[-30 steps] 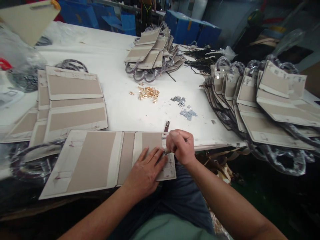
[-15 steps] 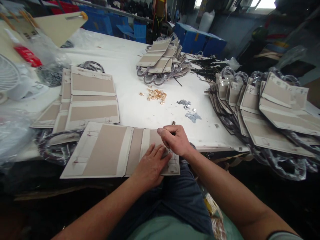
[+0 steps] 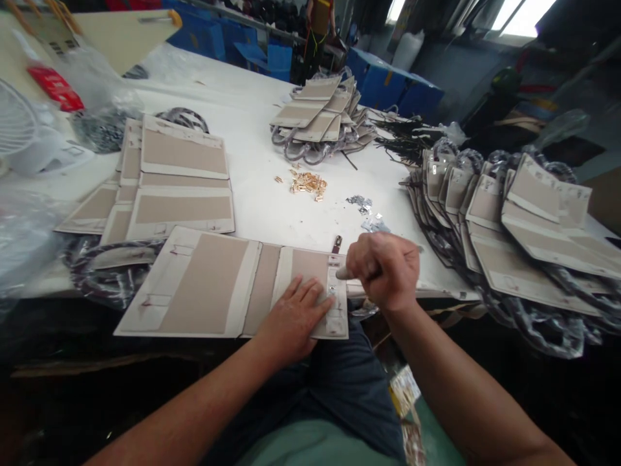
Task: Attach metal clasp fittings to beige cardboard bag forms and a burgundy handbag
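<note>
A beige bag panel (image 3: 208, 285) with pale borders lies opened flat at the table's front edge. My left hand (image 3: 294, 317) rests on its right part, fingers stretched out and flat. Beside the panel's right edge, my right hand (image 3: 383, 268) is raised in a closed fist. A pale tip points from it towards a strip of small metal fittings (image 3: 333, 288); whether this is my thumb or a held thing, I cannot tell. A dark tab with a metal piece (image 3: 337, 244) sticks out past the panel's upper right edge.
Gold-coloured fittings (image 3: 309, 184) and small silver plates (image 3: 361, 204) lie mid-table. Bag panels with wrapped handles are stacked at left (image 3: 182, 210), back (image 3: 310, 110) and right (image 3: 524, 226). A white fan (image 3: 29, 129) stands far left. A person (image 3: 320, 26) stands beyond the table.
My right hand has moved right, off the panel, uncovering the fittings along its right edge. My left hand stays flat on the panel. The camera view has shifted slightly.
</note>
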{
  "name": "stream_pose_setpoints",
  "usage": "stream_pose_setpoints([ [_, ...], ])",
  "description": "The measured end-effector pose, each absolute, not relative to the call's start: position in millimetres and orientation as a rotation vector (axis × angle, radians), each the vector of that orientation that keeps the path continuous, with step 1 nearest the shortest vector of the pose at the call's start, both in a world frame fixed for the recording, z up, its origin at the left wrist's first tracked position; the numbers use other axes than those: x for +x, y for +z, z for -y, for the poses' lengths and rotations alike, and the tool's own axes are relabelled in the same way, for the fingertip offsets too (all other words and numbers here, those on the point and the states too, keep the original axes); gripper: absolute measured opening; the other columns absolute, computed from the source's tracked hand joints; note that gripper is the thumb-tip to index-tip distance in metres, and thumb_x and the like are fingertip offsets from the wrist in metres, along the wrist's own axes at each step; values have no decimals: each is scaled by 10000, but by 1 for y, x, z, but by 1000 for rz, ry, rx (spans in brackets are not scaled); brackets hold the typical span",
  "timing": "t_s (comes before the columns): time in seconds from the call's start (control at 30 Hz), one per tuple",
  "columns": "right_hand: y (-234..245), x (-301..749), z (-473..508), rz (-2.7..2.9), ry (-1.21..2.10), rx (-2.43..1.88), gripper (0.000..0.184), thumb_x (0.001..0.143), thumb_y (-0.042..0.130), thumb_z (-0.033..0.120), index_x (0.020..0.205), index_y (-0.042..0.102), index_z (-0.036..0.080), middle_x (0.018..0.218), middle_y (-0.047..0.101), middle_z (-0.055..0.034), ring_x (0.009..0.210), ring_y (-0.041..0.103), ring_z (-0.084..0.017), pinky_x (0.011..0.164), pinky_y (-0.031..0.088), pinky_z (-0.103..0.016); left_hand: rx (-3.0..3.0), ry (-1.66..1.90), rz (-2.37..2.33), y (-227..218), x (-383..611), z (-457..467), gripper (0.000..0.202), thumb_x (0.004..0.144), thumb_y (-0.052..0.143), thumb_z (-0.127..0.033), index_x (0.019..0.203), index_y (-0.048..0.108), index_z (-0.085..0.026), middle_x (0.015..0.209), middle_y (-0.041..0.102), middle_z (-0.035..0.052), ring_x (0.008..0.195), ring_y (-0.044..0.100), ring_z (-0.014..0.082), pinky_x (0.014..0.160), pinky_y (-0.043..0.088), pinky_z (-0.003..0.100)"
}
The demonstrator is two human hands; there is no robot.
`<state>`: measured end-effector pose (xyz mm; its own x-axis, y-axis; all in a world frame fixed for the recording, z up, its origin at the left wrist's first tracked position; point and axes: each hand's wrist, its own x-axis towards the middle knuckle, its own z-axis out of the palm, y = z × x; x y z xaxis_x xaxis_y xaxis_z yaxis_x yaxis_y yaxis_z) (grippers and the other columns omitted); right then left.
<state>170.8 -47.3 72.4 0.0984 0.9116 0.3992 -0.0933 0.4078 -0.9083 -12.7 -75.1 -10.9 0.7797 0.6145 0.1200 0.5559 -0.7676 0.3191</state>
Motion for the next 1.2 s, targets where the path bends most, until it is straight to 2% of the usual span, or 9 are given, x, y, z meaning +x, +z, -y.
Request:
stream_pose_setpoints([
  [0.2,48,164,53,1322,901,-1029,568,1000,593,434,489,466,219,481,458,12,463,422,-119,490,331,-300,2745,302,-899,-8,-12,74,622,880,640,-316,1479,537,-186,1504,486,198,1496,379,353,1304,157,558],
  [0.37,56,171,50,1243,838,-904,567,1001,583,477,504,477,227,488,453,17,468,433,-125,503,355,-305,2746,314,-927,-9,-11,75,711,808,704,-273,1493,523,-209,1518,469,185,1500,366,364,1303,165,565],
  [0.53,40,171,43,1196,887,-1067,579,982,603,507,497,469,220,460,450,25,454,406,-115,503,338,-293,2765,306,-921,-8,-10,76,663,859,673,-307,1498,526,-208,1498,487,194,1487,384,360,1296,186,572],
  [0.77,58,203,113,1138,927,-1216,601,987,605,548,507,489,204,470,484,10,478,442,-123,531,354,-289,2815,289,-955,-9,-11,80,763,774,653,-140,1519,509,-225,1531,504,156,1517,368,347,1289,228,596],
  [0.87,54,218,162,1060,964,-1276,619,993,583,577,509,481,205,466,471,5,462,452,-129,511,355,-288,2855,307,-951,0,-12,81,781,771,606,-64,1527,513,-238,1536,520,150,1496,408,349,1263,306,601],
  [0.93,44,223,184,986,1023,-1315,625,992,570,601,515,474,208,457,454,9,436,432,-126,482,335,-284,2852,362,-964,14,-14,81,698,844,543,-45,1508,540,-260,1503,569,122,1430,497,312,1217,414,548],
  [1.07,30,225,191,843,1004,-1343,601,959,603,626,550,474,205,458,445,25,429,401,-112,479,314,-270,2823,382,-946,47,-16,80,458,1018,442,-160,1430,614,-263,1389,672,77,1235,655,226,1084,565,417],
  [1.2,32,222,177,789,1023,-1285,559,903,654,641,598,498,200,481,456,39,436,412,-106,480,311,-258,2909,373,-902,62,-16,76,444,1008,423,-134,1365,667,-235,1343,718,74,1203,691,242,1050,589,449],
])
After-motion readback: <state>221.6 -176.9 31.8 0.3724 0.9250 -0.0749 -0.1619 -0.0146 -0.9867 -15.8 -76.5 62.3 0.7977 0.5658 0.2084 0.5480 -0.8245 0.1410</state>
